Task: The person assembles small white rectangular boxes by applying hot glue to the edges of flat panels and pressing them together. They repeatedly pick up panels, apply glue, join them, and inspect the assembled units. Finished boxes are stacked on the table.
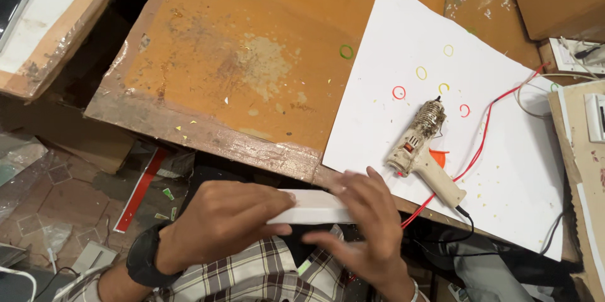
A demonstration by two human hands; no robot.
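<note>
While both hands closed around it, the white strip sat low in the middle of the frame, just below the table edge. The left hand gripped its left end; the right hand pinched its right end with curled fingers. Upper right, the glue gun lay untouched on the white sheet, among small coloured rings. No glue showed on the strip.
</note>
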